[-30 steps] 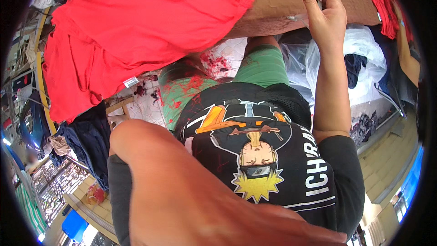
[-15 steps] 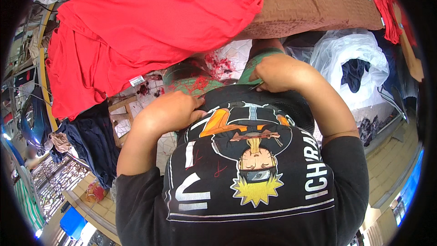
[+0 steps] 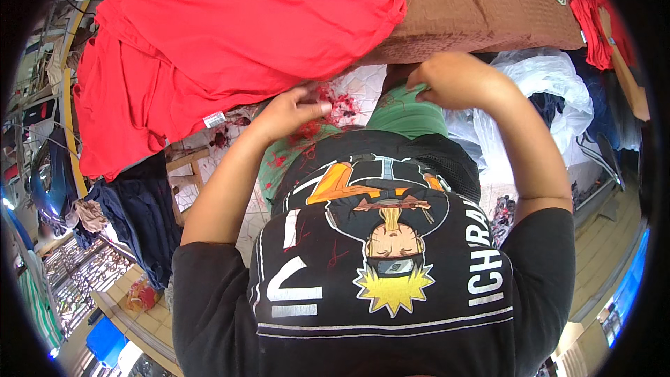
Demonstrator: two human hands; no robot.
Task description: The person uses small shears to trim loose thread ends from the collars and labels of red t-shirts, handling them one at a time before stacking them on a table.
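Note:
My left hand hovers over my left thigh, just below the edge of a big red cloth. Its thumb and fingers are apart and nothing shows between them. A white tag hangs at the cloth's lower edge. My right hand is raised above my right knee, near the brown cloth-covered surface. Its fingers are curled together, and what they may hold is hidden. Red thread scraps lie on my green trousers.
Red scraps litter the tiled floor. White plastic bagging with dark cloth inside stands at right. Dark blue cloth hangs at left over a wooden frame. Another person's arm reaches by red cloth at far right.
Both hands have lifted from my lap, where they were at the shirt's hem, and moved away from my body toward the red and brown cloths. The left fingers have spread.

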